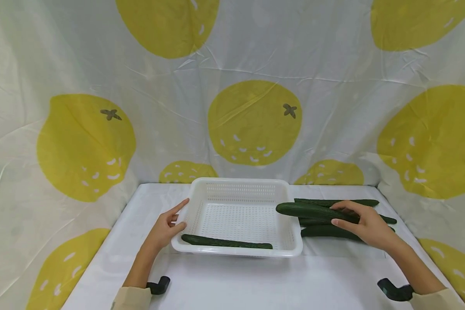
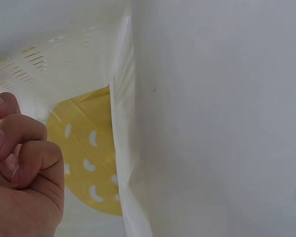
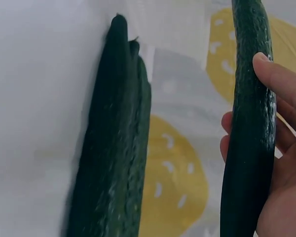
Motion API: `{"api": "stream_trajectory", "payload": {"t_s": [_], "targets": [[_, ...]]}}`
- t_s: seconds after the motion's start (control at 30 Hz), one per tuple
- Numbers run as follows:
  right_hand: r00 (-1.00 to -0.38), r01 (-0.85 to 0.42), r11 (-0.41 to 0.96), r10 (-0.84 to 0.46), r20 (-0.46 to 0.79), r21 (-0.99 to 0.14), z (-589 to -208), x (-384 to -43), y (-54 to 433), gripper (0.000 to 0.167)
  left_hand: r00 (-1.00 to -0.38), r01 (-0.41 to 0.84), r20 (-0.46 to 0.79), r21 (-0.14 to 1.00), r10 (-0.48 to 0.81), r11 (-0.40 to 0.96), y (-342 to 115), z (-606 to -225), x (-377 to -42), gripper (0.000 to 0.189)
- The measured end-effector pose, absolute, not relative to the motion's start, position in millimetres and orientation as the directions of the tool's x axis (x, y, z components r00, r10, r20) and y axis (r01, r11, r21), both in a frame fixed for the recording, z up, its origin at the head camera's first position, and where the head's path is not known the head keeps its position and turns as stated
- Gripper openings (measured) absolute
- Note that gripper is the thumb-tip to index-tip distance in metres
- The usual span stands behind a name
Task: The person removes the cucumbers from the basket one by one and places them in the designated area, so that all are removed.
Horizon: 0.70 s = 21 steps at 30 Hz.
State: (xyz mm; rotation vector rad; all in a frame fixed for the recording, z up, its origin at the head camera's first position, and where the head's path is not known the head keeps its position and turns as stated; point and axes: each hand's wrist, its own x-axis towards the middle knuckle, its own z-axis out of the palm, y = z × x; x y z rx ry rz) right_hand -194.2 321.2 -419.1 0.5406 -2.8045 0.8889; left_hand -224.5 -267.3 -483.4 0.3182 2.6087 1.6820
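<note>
A white plastic basket (image 1: 240, 183) with a perforated floor and sides sits on the table. One dark green cucumber (image 1: 226, 242) lies inside along its near side. At the basket's left rim is my left hand (image 1: 164, 228), its thumb over the edge, index finger stretched along it and other fingers curled. My right hand (image 1: 366, 226) grips another cucumber (image 3: 249, 118) between thumb and fingers, one end over the basket's right rim. Beneath and behind that one, several more cucumbers (image 3: 113, 133) lie side by side on the table.
White cloth covers the table (image 1: 271, 284). A pale curtain (image 1: 325, 120) printed with big yellow lemons hangs behind it and along both sides. Black straps (image 1: 395, 290) show at both wrists, beside beige sleeves.
</note>
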Motion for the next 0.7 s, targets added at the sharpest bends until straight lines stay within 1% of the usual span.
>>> {"api": "stream_trajectory", "payload": {"t_s": [0.2,0.37,0.5,0.63,0.7], "targets": [[-0.950,-0.310,0.796,-0.231,0.212,-0.520,-427,-183,350,0.039,-0.984,0.134,0.069,0.899,0.165,0.417,-268,-482,-223,0.073],[-0.955,-0.290,0.812,-0.213,0.206,-0.507,-437,-175,371,0.041,-0.986,0.124,0.062,0.895,0.156,0.428,-268,-481,-223,0.073],[-0.966,-0.255,0.827,-0.193,0.173,-0.501,-444,-170,385,0.042,-0.986,0.120,0.057,0.896,0.158,0.427,-267,-480,-223,0.073],[-0.970,-0.242,0.829,-0.207,0.126,-0.505,-450,-166,393,0.042,-0.987,0.107,0.044,0.896,0.155,0.430,-267,-479,-223,0.073],[-0.964,-0.264,0.822,-0.226,0.138,-0.505,-456,-165,395,0.041,-0.988,0.103,0.041,0.892,0.149,0.440,-268,-478,-222,0.072]]}}
